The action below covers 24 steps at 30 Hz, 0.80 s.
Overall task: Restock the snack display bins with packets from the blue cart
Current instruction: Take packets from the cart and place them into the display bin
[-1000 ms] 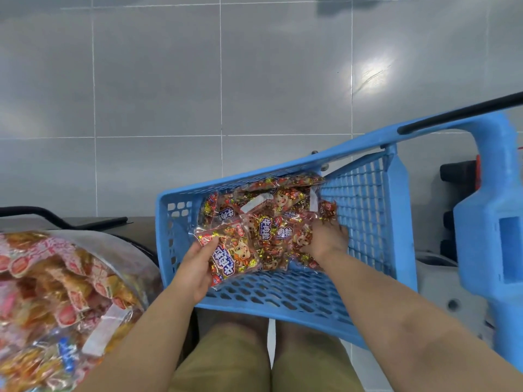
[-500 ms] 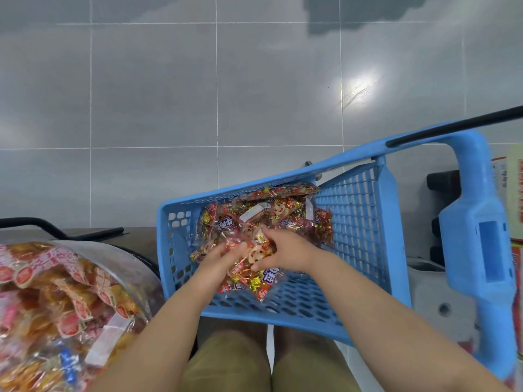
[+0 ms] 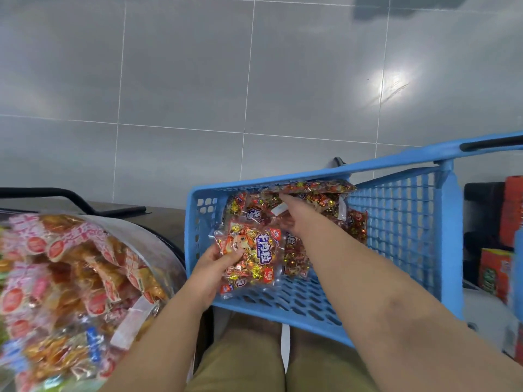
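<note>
A blue cart basket [image 3: 396, 227] stands in front of me with several clear snack packets [image 3: 317, 193] of red and gold sweets piled at its far side. My left hand [image 3: 210, 271] grips one such packet [image 3: 252, 256] by its left edge, just above the basket floor near the front wall. My right hand [image 3: 297, 219] reaches deeper into the pile, fingers down among the packets; whether it holds one is hidden.
At the left, a round clear display bin [image 3: 158, 236] brims with orange and pink wrapped snacks [image 3: 70, 273]. A black bar [image 3: 70, 196] runs behind it. Red boxes [image 3: 498, 267] stand right of the cart. Grey tiled floor [image 3: 254, 80] lies beyond.
My left hand now holds one packet alone near the basket's front. My right hand let go of it and reached back into the pile. The view shifted left.
</note>
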Each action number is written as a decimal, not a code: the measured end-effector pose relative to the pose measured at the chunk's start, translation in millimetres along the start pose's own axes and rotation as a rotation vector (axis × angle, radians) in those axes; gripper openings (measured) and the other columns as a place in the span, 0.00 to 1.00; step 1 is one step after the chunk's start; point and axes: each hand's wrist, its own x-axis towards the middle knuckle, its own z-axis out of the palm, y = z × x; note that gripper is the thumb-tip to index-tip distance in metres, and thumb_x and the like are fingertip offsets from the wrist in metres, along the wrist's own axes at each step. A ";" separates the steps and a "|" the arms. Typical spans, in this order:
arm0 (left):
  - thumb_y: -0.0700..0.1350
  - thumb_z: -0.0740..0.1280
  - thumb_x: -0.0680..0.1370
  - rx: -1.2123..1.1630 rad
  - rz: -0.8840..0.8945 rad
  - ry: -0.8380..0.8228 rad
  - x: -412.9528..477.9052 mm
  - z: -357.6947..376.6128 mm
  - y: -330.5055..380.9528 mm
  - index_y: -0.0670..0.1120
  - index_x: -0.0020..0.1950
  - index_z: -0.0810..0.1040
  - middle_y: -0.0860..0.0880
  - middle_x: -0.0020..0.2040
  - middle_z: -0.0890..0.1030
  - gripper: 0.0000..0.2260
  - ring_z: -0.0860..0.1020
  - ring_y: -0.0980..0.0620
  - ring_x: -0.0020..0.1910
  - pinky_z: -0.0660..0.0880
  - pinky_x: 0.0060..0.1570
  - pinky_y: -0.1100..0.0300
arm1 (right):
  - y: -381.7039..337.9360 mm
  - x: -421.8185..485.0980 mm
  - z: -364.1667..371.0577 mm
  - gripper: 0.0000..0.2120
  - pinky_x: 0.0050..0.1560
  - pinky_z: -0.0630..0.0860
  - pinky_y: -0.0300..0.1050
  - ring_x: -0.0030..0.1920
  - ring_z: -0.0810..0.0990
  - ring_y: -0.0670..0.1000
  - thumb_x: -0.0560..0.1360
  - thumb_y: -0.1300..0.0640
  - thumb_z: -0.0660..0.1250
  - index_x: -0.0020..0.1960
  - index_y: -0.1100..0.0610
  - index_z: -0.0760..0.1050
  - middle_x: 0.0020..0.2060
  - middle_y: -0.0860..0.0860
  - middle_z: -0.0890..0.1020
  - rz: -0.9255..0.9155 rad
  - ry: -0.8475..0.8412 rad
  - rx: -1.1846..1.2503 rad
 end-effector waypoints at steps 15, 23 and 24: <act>0.45 0.72 0.67 -0.201 0.100 0.034 -56.7 12.2 -12.2 0.45 0.60 0.75 0.43 0.51 0.84 0.22 0.84 0.43 0.48 0.81 0.38 0.53 | 22.0 -88.7 -66.2 0.11 0.43 0.80 0.52 0.49 0.76 0.56 0.72 0.67 0.67 0.53 0.58 0.72 0.51 0.57 0.74 -0.050 -0.238 0.153; 0.49 0.75 0.64 -0.430 0.275 0.233 -138.0 34.3 -52.0 0.45 0.62 0.76 0.44 0.54 0.84 0.28 0.82 0.44 0.53 0.78 0.51 0.47 | 19.8 -165.6 -84.5 0.22 0.53 0.78 0.58 0.54 0.81 0.58 0.69 0.52 0.74 0.61 0.53 0.73 0.54 0.56 0.82 -0.377 -0.366 -0.163; 0.50 0.76 0.63 -0.460 0.294 0.293 -150.7 32.8 -59.6 0.45 0.65 0.74 0.44 0.57 0.82 0.31 0.80 0.42 0.58 0.74 0.59 0.43 | 21.9 -178.3 -79.4 0.25 0.54 0.78 0.59 0.56 0.81 0.58 0.68 0.51 0.74 0.63 0.52 0.73 0.57 0.56 0.81 -0.429 -0.380 -0.181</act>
